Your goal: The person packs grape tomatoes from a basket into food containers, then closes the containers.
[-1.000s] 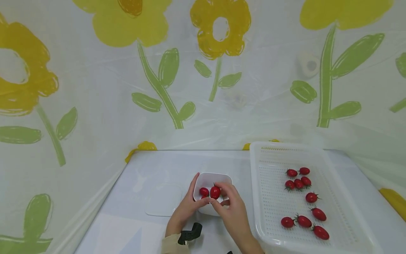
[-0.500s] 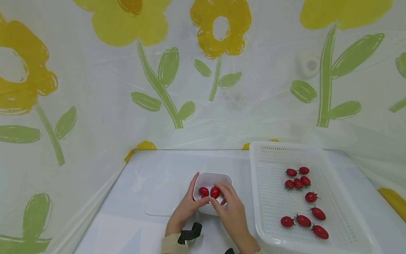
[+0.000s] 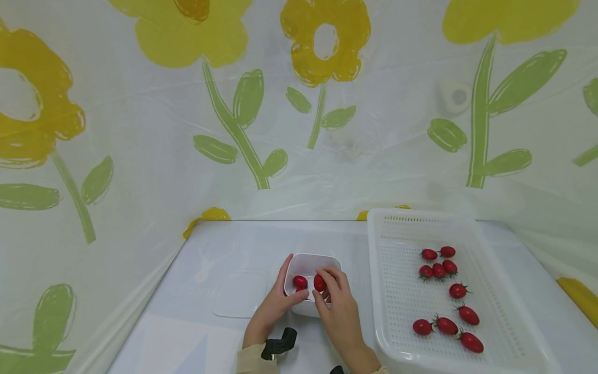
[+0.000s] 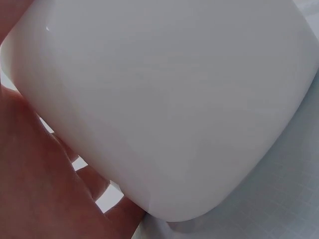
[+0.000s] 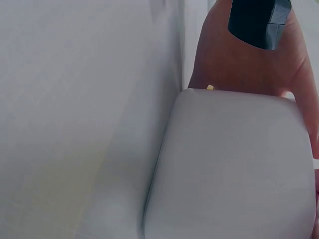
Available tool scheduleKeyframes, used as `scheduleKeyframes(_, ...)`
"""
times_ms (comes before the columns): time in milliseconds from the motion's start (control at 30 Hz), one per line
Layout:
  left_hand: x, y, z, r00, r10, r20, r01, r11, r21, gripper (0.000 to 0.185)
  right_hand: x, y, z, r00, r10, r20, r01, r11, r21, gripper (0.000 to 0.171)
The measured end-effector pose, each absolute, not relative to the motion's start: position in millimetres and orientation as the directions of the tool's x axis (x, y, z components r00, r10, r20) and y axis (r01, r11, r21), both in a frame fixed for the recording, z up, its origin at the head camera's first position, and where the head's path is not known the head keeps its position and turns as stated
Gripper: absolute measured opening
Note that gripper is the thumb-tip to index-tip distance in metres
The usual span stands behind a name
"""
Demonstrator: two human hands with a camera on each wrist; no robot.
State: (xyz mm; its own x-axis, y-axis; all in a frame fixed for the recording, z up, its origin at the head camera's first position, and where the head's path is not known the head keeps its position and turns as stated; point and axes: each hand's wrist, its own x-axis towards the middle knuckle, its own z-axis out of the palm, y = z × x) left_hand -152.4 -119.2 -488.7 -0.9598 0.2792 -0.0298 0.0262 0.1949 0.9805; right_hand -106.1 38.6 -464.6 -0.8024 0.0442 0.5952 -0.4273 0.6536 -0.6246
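A small white container (image 3: 312, 259) stands on the table in the head view, with one cherry tomato (image 3: 300, 282) lying inside. My left hand (image 3: 279, 297) grips its left side, thumb over the near rim. My right hand (image 3: 333, 298) reaches into it from the near side and pinches a second cherry tomato (image 3: 320, 283) low inside. In the left wrist view the container's wall (image 4: 164, 99) fills the frame, with my left hand (image 4: 40, 174) against it. In the right wrist view the container (image 5: 234, 169) sits in front of my left hand (image 5: 249, 64).
A large white perforated basket (image 3: 374, 291) stands right of the container, holding several cherry tomatoes (image 3: 439, 270). A clear flat lid (image 3: 240, 293) lies on the table (image 3: 233, 239) to the left. A flowered plastic sheet (image 3: 299, 130) walls in the back and sides.
My right hand has lowered the tomato from above the container's rim down into it and drawn slightly nearer. The left hand and the container have stayed put.
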Motion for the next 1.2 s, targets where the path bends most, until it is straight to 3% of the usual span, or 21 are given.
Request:
scheduleKeyframes(367, -150, -118, -476, -0.945, 0.326, -0.034, 0.007, 0.126, 0.992, 0.085, -104, 41, -464, -0.822, 0.071, 0.566, -0.412, 0.612, -0.675, 0.035)
scheduleKeyframes(633, -144, -118, -462, -0.941, 0.335, -0.046, -0.001, 0.133, 0.991, 0.087, -103, 46, -461, -0.821, 0.061, 0.568, -0.482, 0.458, -0.747, 0.028)
scheduleKeyframes(900, -153, -121, -487, -0.953, 0.298, -0.06, -0.015, 0.152, 0.988, 0.081, -90, 46, -438, -0.92, -0.003, 0.393, -0.384, 0.22, -0.897, 0.024)
scheduleKeyframes(1200, -155, -119, -490, -0.953, 0.301, -0.046, 0.003, 0.161, 0.987, 0.081, -73, 65, -405, -0.903, -0.134, 0.409, -0.42, 0.071, -0.905, 0.021)
